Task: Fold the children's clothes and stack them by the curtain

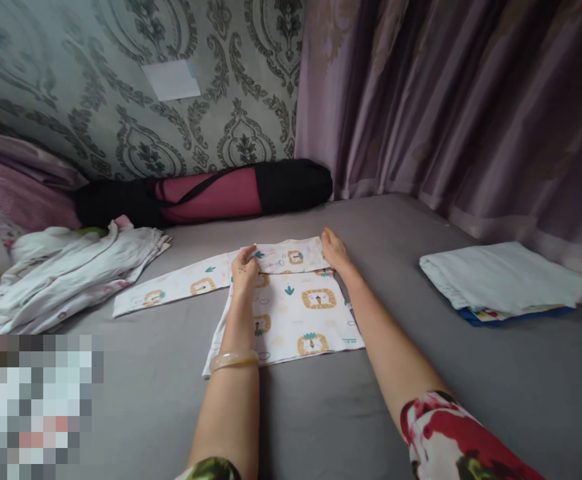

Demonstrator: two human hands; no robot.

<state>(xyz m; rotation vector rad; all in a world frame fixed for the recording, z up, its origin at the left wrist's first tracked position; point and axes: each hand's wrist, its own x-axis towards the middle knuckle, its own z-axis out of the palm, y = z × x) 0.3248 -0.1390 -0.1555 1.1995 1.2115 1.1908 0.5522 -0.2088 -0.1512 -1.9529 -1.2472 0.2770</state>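
A white long-sleeved shirt (291,313) with yellow lion faces and green leaves lies flat in front of me. One sleeve (171,287) stretches out to the left, while a folded strip of the same fabric runs across the top. My left hand (245,268), below which a pale bangle circles the forearm, is closed on the strip's left part. At the strip's right end, my right hand (335,251) grips the edge, its fingers partly hidden. Both forearms reach over the shirt's sides.
Rumpled white clothes (85,267) lie to the left. A folded pale cloth stack (505,277) rests on the right of the grey sheet (315,420). Along the patterned wall is a long black and maroon bag (211,195); purple curtains (421,100) hang at right. The lower left corner is pixelated.
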